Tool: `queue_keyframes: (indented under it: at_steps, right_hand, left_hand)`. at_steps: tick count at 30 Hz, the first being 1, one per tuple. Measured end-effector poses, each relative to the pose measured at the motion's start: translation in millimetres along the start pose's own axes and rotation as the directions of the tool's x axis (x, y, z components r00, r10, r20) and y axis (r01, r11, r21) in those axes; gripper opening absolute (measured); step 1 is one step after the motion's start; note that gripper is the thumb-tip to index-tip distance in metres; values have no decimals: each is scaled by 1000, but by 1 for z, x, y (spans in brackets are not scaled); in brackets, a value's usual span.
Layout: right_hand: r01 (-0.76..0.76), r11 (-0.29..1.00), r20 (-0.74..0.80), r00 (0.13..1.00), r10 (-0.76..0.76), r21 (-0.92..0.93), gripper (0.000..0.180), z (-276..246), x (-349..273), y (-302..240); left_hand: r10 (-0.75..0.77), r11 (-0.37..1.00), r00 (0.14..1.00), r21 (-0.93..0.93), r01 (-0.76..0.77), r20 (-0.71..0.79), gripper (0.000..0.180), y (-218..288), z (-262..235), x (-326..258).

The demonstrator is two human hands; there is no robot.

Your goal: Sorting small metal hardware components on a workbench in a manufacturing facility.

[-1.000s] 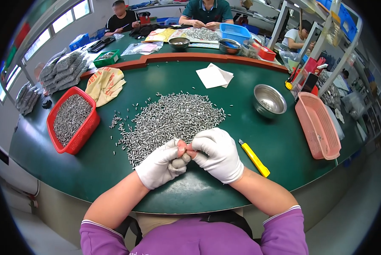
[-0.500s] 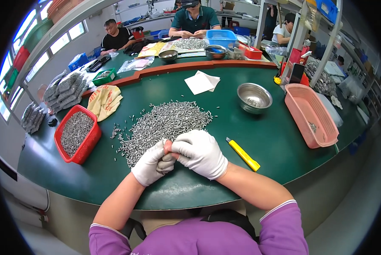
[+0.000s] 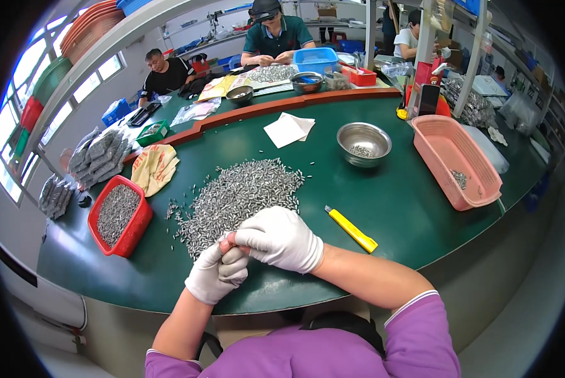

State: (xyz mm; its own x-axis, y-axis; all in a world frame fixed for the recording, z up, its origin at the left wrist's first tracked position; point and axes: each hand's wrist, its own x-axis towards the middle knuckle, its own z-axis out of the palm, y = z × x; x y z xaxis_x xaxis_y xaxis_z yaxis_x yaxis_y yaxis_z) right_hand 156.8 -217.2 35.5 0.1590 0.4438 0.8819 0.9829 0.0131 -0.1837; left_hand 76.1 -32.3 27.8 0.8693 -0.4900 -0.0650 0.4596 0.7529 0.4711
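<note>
A wide heap of small silvery metal pins (image 3: 244, 189) lies on the green table. At its near edge my two gloved hands meet, fingertips bare. My left hand (image 3: 216, 274) is closed, thumb and fingers pinched together. Against it presses my right hand (image 3: 281, 240), also closed in a pinch; whatever is between the fingertips is too small or hidden to make out. To the right of my hands lies a yellow utility knife (image 3: 353, 230). A red basket (image 3: 140, 222) full of similar pins stands left of the heap.
A steel bowl (image 3: 364, 140) and a pink basket (image 3: 433, 157), each with a few pins, stand at the right. White paper (image 3: 285, 130) and a yellowish cloth (image 3: 154, 169) lie behind the heap. Grey bags (image 3: 100, 154) are stacked far left. Across a red-brown ledge (image 3: 244, 112), people work.
The view has shifted a little, so the table's things appear moved. My hands remain pinched together at the heap's near edge, with only a small change in finger position.
</note>
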Motion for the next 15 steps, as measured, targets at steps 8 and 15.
queue_keyframes:
  at_steps: [8,15]
  right_hand:
    - [79,997,180,980,-81,21,16,-4,7,-10]
    - [-256,741,129,899,419,-621,16,-52,13,-21]
  left_hand:
    - [35,953,998,-300,-50,-55,15,-29,0,-23]
    - [684,196,725,978,-67,-87,6,-40,0,-35]
